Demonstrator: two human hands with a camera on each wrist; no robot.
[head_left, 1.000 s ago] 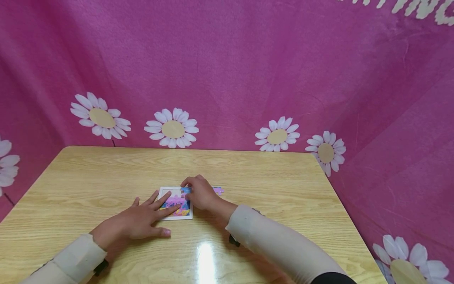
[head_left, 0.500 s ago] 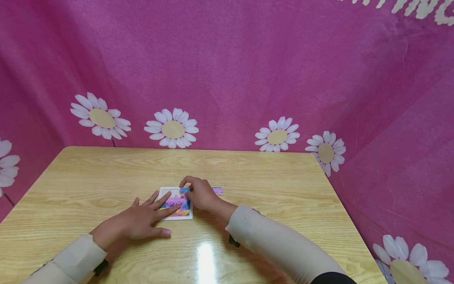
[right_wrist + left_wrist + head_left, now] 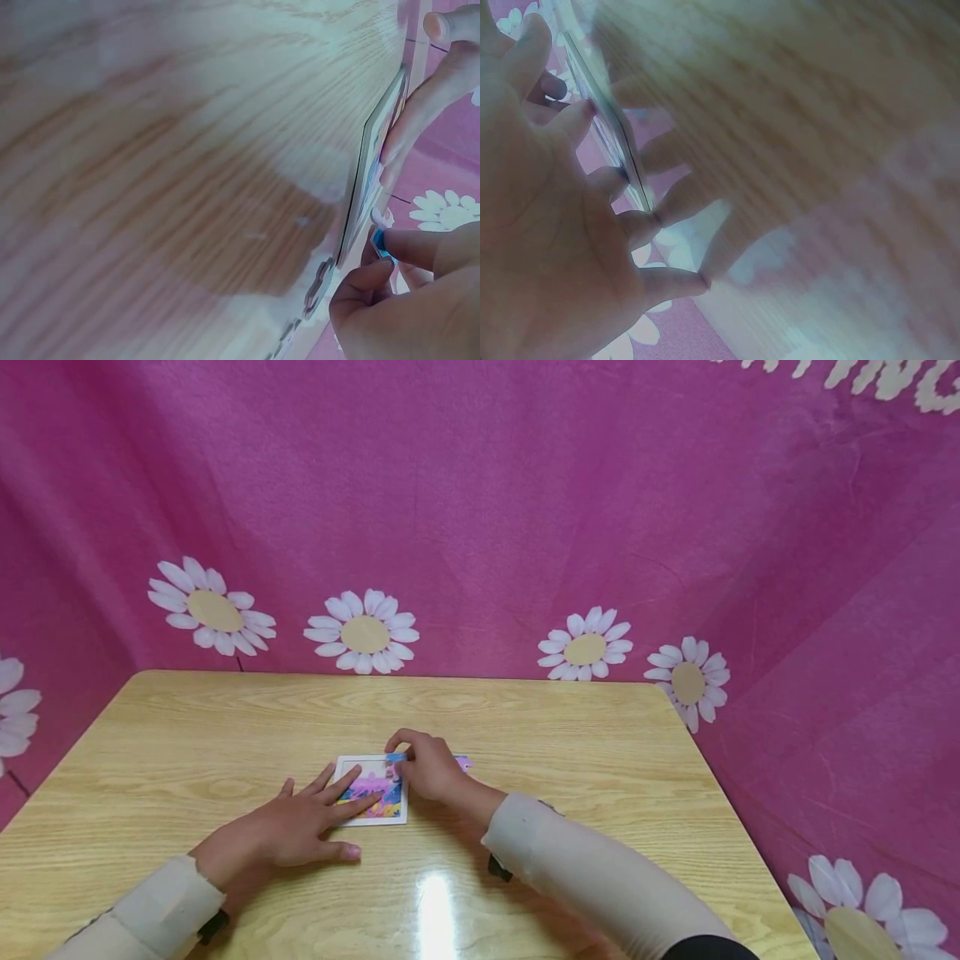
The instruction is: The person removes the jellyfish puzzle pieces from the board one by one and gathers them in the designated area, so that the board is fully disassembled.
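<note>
A small white-framed puzzle board (image 3: 369,817) with a colourful picture lies flat on the wooden table (image 3: 525,727). My left hand (image 3: 322,810) rests on the table with straight, spread fingers, whose tips press the board's left part. The board's edge (image 3: 607,131) shows against those fingers in the left wrist view. My right hand (image 3: 401,758) is at the board's far right corner and pinches a blue puzzle piece (image 3: 380,241) between thumb and finger. Beside that pinch, the right wrist view shows the board's edge (image 3: 369,165).
A loose purple piece (image 3: 465,764) lies on the table just right of my right hand, and loose pieces (image 3: 321,279) show near the board's edge. A pink cloth with white daisies (image 3: 480,527) hangs behind and beside the table.
My right hand has shifted slightly to the right at the board's far corner, still pinching the piece. My left hand and the board have not moved.
</note>
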